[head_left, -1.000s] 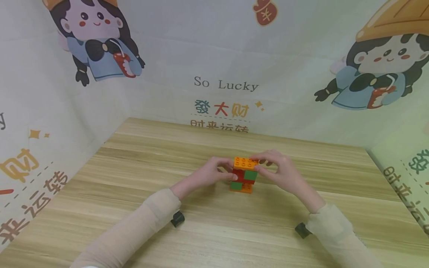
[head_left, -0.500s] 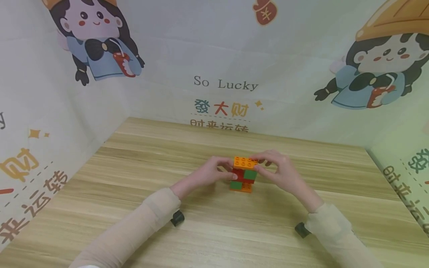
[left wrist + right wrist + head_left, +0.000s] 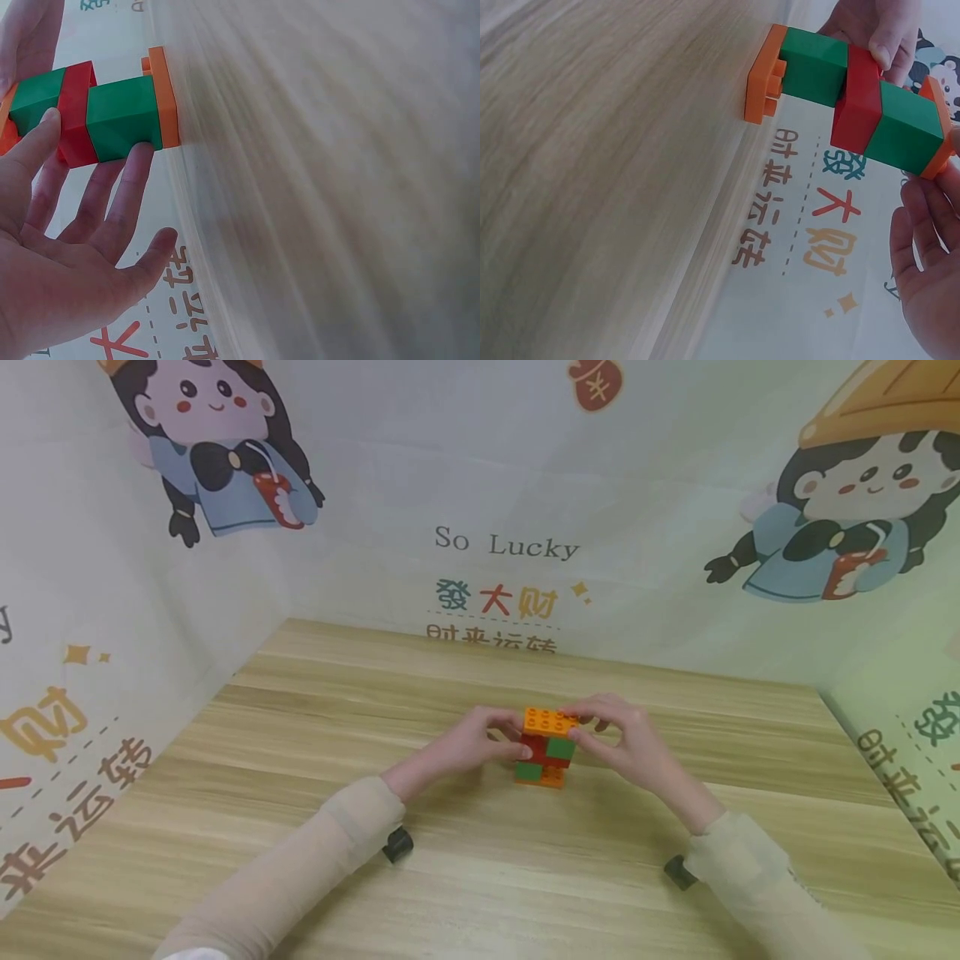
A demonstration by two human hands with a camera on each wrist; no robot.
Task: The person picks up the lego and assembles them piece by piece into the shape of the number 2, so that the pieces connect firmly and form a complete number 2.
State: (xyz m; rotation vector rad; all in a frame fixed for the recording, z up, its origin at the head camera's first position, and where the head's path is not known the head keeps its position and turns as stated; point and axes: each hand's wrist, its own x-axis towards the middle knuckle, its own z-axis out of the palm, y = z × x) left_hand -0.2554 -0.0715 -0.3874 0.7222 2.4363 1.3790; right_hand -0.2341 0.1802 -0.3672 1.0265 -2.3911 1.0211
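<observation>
A small tower of toy building bricks stands on the table in the head view. Its orange base brick carries a green block toward the left end. Above that lies a red brick, with a second green block toward its right end. An orange brick with bare studs caps the tower. My left hand pinches the red brick from the left, its thumb on the near face. From the right, my right hand pinches the end of the top orange brick between thumb and fingers.
The wooden table reaches back to a printed cloth wall, with more cloth at both sides. Black wrist-camera pieces show beneath the left sleeve and the right sleeve.
</observation>
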